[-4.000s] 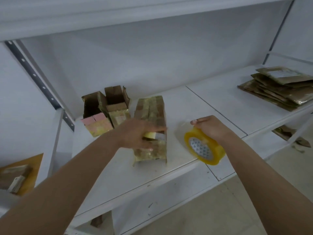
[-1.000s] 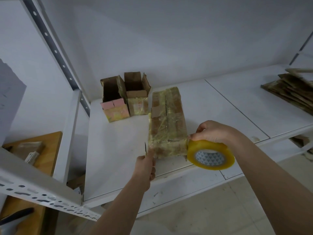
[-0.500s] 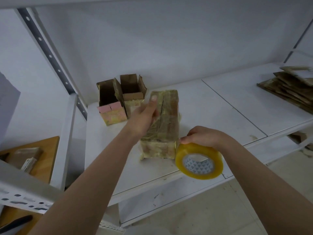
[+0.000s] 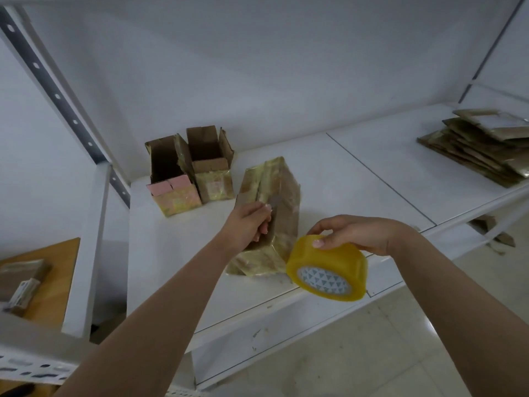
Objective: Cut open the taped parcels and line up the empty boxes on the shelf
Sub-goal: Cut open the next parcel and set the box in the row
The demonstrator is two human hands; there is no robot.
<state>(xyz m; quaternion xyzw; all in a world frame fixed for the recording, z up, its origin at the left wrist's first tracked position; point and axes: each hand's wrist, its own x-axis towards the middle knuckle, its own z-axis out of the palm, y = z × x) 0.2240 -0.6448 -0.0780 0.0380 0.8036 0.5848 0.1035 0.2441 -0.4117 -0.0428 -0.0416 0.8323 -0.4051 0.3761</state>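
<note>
the taped parcel (image 4: 274, 213) lies on the white shelf (image 4: 357, 179), near the front edge, with its long side going away from the person. the left hand (image 4: 247, 224) rests on the left side of the parcel with the fingers curled, and it holds a small grey blade (image 4: 275, 202) against the top of the parcel. the right hand (image 4: 352, 233) grips a yellow tape roll (image 4: 327, 270) from above; the roll is just beside the near right corner of the parcel and reaches over the shelf edge. behind the parcel, to the left, two open boxes (image 4: 191, 170) stand side by side, touching each other, flaps up. far to the right on the same shelf is a pile of flattened cardboard (image 4: 481, 150). at the far left, lower, there is a wooden surface (image 4: 54, 285) with a small packet on it.
</note>
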